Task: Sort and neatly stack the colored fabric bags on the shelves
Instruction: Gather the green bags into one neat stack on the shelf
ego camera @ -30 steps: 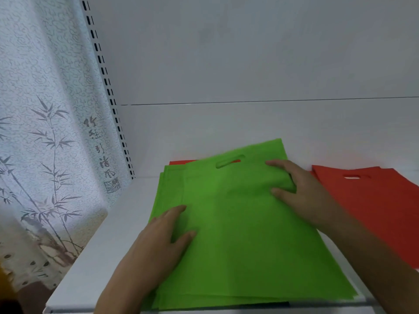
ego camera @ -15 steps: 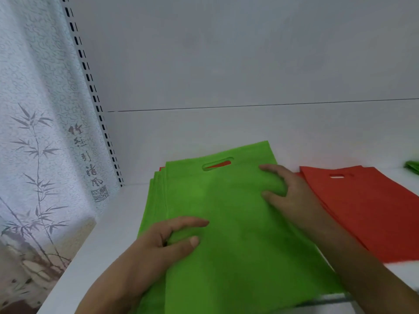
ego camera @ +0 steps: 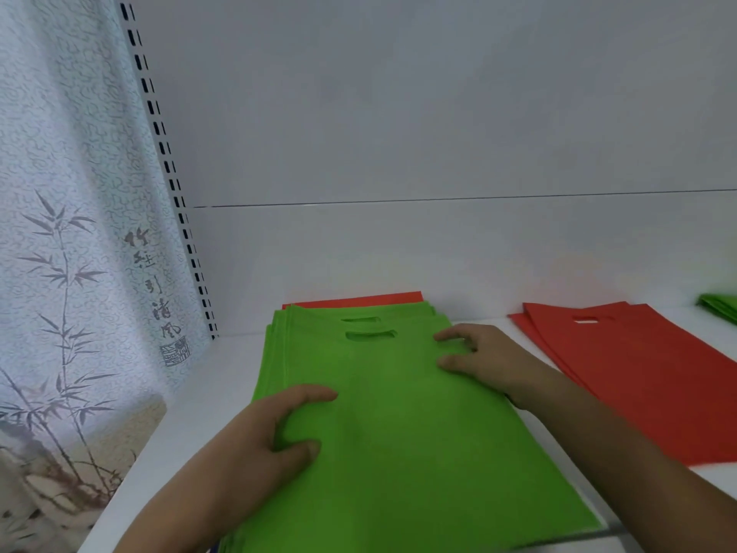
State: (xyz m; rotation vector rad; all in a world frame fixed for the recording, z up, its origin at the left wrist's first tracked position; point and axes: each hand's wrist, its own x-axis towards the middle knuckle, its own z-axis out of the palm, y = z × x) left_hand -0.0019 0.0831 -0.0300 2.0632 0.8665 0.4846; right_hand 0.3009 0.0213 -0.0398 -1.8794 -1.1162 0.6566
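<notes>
Left hand flat with relaxed fingers on the near left of the green bag stack on the white shelf, right hand pressing straight fingers by the handle cutout, red bags spread just beside, further right.

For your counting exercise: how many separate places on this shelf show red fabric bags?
2. One red edge peeks out behind the green stack under both hands; one red pile lies to its right. More may be hidden.
</notes>
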